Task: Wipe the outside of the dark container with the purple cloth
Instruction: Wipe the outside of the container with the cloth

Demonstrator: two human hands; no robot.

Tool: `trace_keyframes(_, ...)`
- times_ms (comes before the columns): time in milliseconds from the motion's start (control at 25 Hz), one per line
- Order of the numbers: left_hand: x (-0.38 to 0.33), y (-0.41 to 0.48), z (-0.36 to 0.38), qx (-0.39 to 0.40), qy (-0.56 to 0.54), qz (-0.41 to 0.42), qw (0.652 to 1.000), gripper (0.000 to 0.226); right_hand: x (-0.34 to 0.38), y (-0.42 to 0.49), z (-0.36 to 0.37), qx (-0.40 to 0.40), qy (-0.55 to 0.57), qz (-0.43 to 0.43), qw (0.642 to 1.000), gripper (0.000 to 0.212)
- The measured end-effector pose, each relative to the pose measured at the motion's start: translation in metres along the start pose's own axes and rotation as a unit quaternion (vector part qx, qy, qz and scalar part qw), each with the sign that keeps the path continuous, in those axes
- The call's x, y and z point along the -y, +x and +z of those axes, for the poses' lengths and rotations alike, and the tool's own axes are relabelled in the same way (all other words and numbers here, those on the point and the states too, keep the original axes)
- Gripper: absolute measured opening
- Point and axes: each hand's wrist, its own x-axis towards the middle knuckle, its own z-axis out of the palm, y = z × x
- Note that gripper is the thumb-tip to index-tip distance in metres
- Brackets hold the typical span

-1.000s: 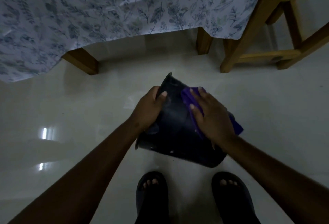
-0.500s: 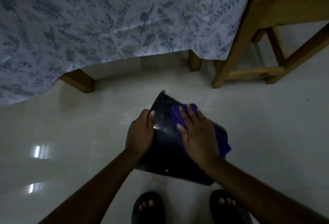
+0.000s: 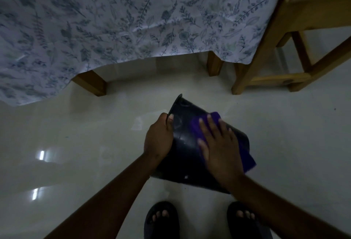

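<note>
The dark container [image 3: 185, 155] is a black bucket-shaped tub, tilted on its side above the pale floor, its base toward my feet. My left hand [image 3: 158, 138] grips its left wall, thumb over the edge. My right hand [image 3: 218, 147] lies flat, fingers spread, pressing the purple cloth [image 3: 197, 128] against the container's upper right side. Part of the cloth sticks out past my wrist at the right [image 3: 248, 159]. The container's opening faces away from me and is hidden.
A table with a floral cloth [image 3: 133, 20] hangs over wooden legs [image 3: 93, 82] just beyond the container. A wooden chair or stool [image 3: 266, 58] stands at the right. My feet in dark sandals [image 3: 161, 219] are directly below on the glossy floor.
My right hand has slid the purple cloth down the container's side toward me. The view has tipped down, so the table and chair fill more of the top. My left hand keeps its hold.
</note>
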Motion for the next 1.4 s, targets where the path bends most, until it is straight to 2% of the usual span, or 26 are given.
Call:
trace_keyframes(80,0.002,0.002,0.003,-0.007,0.012,0.007,1.0,0.037,0.011,-0.036,0.002,0.009,-0.026,-0.058,0.998,0.059)
trace_keyframes(160,0.003,-0.004,0.004,-0.003,-0.016,0.009,1.0,0.036,0.011,-0.007,0.001,0.005,-0.018,-0.083,0.996,0.058)
trace_keyframes(280,0.001,-0.009,0.002,0.0,-0.021,-0.001,1.0,0.035,-0.009,0.074,-0.019,0.055,0.095,0.051,0.993,0.053)
trace_keyframes(360,0.001,-0.01,0.002,-0.006,-0.001,-0.002,1.0,0.036,-0.02,0.068,-0.016,0.051,0.102,0.086,0.99,0.056)
trace_keyframes(480,-0.003,0.003,0.004,-0.012,0.031,-0.001,0.999,0.035,0.008,-0.011,-0.003,0.013,-0.01,0.004,1.0,0.06)
trace_keyframes(560,-0.012,0.016,0.005,0.006,0.017,0.002,1.0,0.034,0.015,-0.028,0.002,0.014,-0.03,-0.025,0.999,0.063)
trace_keyframes(680,-0.011,0.01,-0.003,0.069,-0.085,0.008,0.994,0.03,-0.004,0.021,-0.008,-0.006,-0.004,-0.027,1.0,0.061)
trace_keyframes(760,0.002,-0.009,-0.007,0.094,-0.076,0.022,0.992,0.029,-0.025,0.065,-0.019,-0.004,0.032,0.004,0.999,0.059)
trace_keyframes(840,0.007,-0.015,-0.009,0.066,-0.031,0.015,0.997,0.025,-0.035,0.081,-0.02,-0.007,0.056,0.038,0.998,0.06)
trace_keyframes(920,0.001,-0.002,-0.006,0.013,0.007,0.018,1.0,0.031,-0.027,0.056,-0.011,-0.013,0.048,0.048,0.998,0.061)
trace_keyframes(1040,-0.013,0.007,0.0,-0.011,0.013,0.048,0.999,0.033,0.001,-0.019,-0.002,-0.01,-0.024,-0.014,1.0,0.061)
trace_keyframes(1160,-0.017,0.009,0.005,0.004,-0.011,0.058,0.998,0.033,-0.008,0.006,-0.003,-0.028,-0.037,-0.045,0.998,0.059)
trace_keyframes(1280,-0.019,0.012,0.005,-0.004,-0.015,0.02,1.0,0.038,-0.023,0.057,-0.019,-0.01,0.03,0.015,0.999,0.057)
trace_keyframes(1400,-0.019,0.014,0.006,-0.008,0.031,0.012,0.999,0.04,-0.016,0.029,-0.01,-0.008,0.02,0.044,0.999,0.058)
